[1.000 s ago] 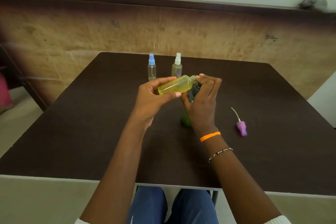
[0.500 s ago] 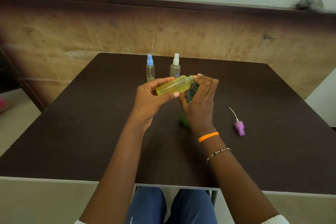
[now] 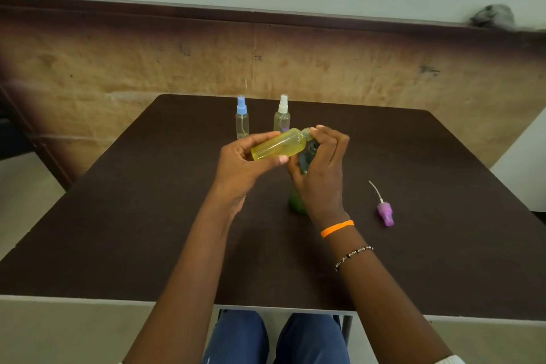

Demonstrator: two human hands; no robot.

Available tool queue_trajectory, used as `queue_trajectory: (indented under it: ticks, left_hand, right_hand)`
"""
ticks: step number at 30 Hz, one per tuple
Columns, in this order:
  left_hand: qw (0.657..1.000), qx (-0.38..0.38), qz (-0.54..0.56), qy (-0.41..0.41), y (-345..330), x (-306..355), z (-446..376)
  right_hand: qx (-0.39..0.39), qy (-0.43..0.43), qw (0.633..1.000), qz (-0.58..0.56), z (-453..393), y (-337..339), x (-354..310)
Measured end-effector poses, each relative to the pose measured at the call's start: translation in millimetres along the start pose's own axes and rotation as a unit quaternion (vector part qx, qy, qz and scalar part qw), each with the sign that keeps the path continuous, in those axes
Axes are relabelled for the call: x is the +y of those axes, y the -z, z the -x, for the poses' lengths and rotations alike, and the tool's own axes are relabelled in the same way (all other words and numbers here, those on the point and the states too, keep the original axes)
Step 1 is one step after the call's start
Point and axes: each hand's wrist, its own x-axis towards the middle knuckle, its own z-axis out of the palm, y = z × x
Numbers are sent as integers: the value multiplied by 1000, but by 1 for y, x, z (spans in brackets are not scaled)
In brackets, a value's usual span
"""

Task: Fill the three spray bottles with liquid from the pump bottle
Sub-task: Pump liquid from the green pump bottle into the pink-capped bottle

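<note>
**Desk:** Where's the bottle you're filling?

**Operator:** I've got the uncapped spray bottle [image 3: 279, 147] lying nearly sideways in the left hand [image 3: 245, 168], fingers and thumb wrapped round its body, held above the middle of the table [image 3: 118, 216]. It looks yellow with liquid along most of its length. Its open neck meets the top of the green pump bottle [image 3: 297, 201], which stands under the right hand [image 3: 320, 174]. That hand curls over the pump head, gripping it.

**Desk:** How do I do this well?

**Operator:** I'd keep the neck tight against the nozzle, press slowly, and tip the bottle upright before it overflows. Its purple sprayer [image 3: 385, 213] lies to the right, ready to screw back on.

**Desk:** The others?

**Operator:** The blue-capped bottle [image 3: 242, 121] and white-capped bottle [image 3: 282, 118] stand capped at the far edge; I can't tell their fill.

**Desk:** Any labels?

**Operator:** None that I can read.
</note>
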Motion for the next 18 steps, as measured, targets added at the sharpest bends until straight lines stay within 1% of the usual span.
queue_trajectory:
  ticks: [4, 9, 14, 18]
  left_hand:
    - [1000, 5, 10, -3, -1, -1, 0]
    - [1000, 8, 16, 0, -2, -6, 3]
    - [1000, 10, 26, 0, -3, -6, 3]
    - [999, 14, 38, 2, -5, -6, 3]
  right_hand:
    - [5, 6, 1000, -4, 0, -1, 1]
    - [13, -19, 1000, -15, 0, -3, 0]
    - [15, 0, 1000, 2, 3, -3, 0]
    - [8, -1, 1000, 4, 4, -3, 0]
